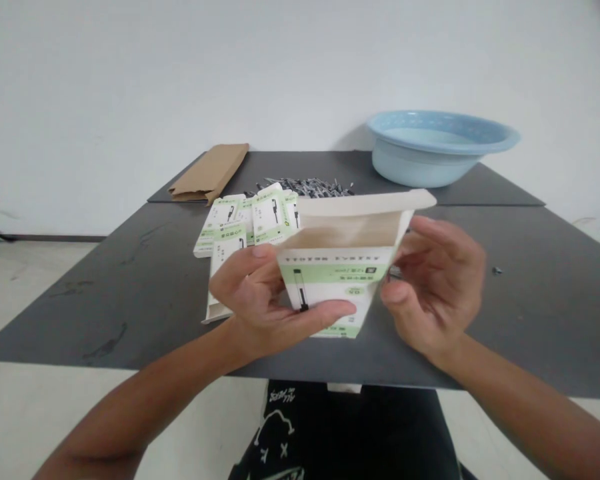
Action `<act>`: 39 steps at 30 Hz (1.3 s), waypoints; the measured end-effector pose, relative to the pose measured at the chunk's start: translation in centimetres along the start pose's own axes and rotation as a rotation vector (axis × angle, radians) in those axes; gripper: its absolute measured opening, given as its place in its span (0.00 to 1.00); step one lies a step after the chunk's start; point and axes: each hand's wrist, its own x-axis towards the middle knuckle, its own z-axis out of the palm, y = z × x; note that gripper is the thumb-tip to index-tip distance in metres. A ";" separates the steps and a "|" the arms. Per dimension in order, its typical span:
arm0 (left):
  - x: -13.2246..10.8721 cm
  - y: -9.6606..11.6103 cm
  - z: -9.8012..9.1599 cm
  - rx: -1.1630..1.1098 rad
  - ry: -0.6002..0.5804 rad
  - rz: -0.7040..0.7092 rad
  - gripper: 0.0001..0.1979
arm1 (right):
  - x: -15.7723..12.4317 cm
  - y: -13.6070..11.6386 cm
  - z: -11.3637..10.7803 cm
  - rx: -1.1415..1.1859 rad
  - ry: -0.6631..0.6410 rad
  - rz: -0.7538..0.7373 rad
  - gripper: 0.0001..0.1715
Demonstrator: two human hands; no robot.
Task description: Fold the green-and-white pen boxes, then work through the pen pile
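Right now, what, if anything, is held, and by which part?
The left hand grips the open box by its left side, thumb across the printed face. Whether the right hand holds anything cannot be told.

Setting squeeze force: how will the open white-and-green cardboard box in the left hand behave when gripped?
The box likely dents under a hard pinch: thin walls, gaping mouth. Its white flap probably bends easily, being one thin sheet. It may be light for its size, being thin card, though its bottom inside is hidden.
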 end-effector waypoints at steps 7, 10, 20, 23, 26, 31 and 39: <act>-1.1 0.9 1.7 -0.183 -0.010 -0.125 0.43 | -1.1 1.1 0.1 0.079 0.054 -0.181 0.41; -1.6 1.1 1.4 -0.083 -0.039 -0.097 0.44 | -1.4 1.4 0.1 0.077 -0.006 -0.185 0.48; -0.5 1.8 -0.1 -0.326 -0.286 -0.144 0.45 | -1.9 1.1 -0.3 -0.018 0.005 -0.203 0.45; -0.3 1.9 -0.4 -0.313 -0.328 -0.190 0.39 | -1.9 0.9 -0.4 -0.039 0.002 -0.182 0.39; -0.3 1.6 -0.5 -0.329 -0.308 -0.147 0.36 | -1.2 0.5 -0.4 -0.030 -0.038 -0.172 0.31; -0.4 1.1 -0.1 -0.342 -0.323 -0.076 0.43 | 0.1 0.3 -0.9 -0.034 -0.151 -0.192 0.12; -0.5 1.2 0.4 -0.270 -0.227 -0.114 0.40 | 0.6 1.0 -0.7 -0.034 0.033 -0.222 0.34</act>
